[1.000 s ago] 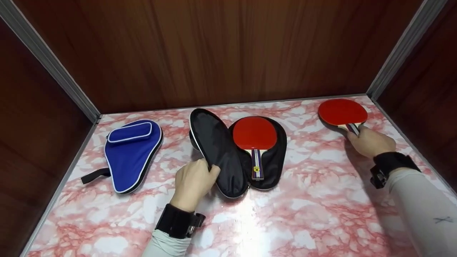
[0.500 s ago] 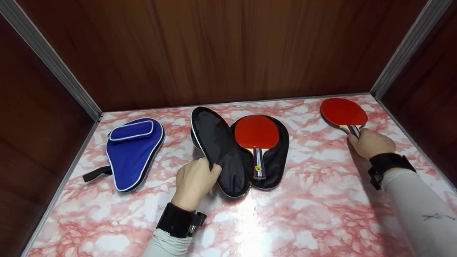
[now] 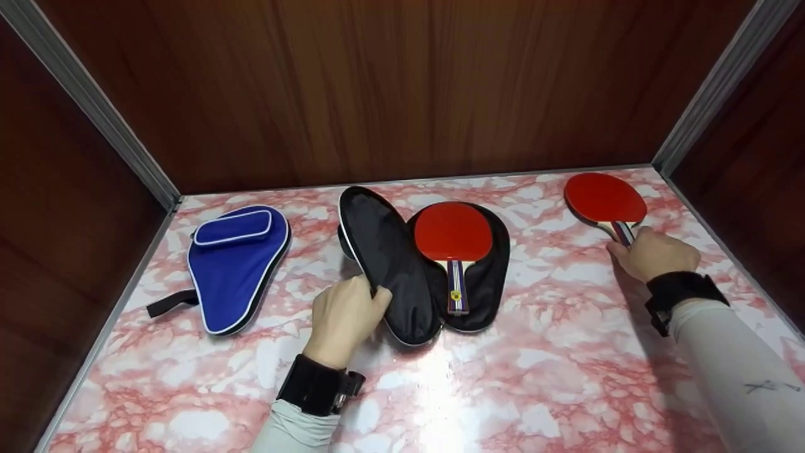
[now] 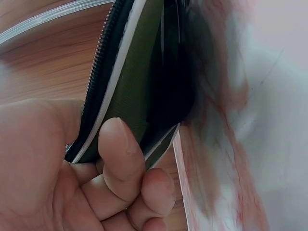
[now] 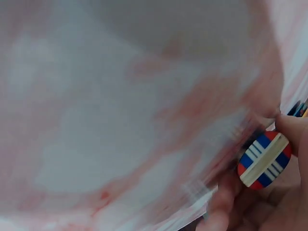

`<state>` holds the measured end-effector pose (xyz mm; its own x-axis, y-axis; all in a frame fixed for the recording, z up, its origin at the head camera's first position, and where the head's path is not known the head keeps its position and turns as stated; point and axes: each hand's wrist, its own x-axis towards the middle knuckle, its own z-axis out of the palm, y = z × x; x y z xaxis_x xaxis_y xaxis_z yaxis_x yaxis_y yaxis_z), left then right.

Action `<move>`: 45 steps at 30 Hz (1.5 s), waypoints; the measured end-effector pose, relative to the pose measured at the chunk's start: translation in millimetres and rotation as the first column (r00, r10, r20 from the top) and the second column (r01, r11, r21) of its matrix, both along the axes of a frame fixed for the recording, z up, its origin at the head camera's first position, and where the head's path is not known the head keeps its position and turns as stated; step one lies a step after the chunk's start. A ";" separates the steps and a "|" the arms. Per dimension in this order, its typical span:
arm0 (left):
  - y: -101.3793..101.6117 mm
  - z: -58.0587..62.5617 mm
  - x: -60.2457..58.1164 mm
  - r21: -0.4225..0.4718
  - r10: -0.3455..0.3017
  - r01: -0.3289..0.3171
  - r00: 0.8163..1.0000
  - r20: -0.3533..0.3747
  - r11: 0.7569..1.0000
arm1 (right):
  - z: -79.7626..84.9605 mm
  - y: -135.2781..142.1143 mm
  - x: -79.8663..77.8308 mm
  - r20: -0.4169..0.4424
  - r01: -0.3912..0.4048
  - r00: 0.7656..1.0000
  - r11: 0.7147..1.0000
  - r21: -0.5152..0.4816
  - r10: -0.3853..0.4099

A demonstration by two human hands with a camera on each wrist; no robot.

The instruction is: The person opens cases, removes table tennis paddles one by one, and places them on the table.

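An unzipped black case lies spread on the table, a red paddle face up in its right half, handle toward me. My left hand grips the near-left edge of the case's tilted half, thumb on the inner face.

Right of the case and well apart from it, my right hand holds a second red paddle by its handle, blade pointing away from me; I cannot tell whether that blade touches the table.

Only the left wrist view shows my fingers curled against the outer side, which looks dark green there, and the metal zipper teeth along the edge. Only the right wrist view shows the handle's butt: an oval striped red, blue and white, with a pale band across.

Left of the case lies a blue case with white piping, a front pocket and a black strap.

Beneath the black case spreads a glossy tabletop, marbled pink-red and white. Behind it stands a dark wood-grain wall, with grey metal strips at the corners.
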<state>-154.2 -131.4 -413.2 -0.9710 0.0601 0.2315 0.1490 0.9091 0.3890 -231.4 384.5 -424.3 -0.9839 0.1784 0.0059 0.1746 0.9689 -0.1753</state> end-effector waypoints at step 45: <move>4.7 5.1 3.2 0.014 -0.016 0.016 1.000 0.019 1.000 | 0.3 -255.8 45.9 -0.156 -0.417 0.891 0.905 0.084 0.426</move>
<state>-151.0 -126.6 -408.0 -0.9741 0.0726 0.2143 0.1562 0.9011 0.4046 -185.5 128.7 -424.0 -0.9504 -0.2574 0.1747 -0.2797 0.9528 -0.1181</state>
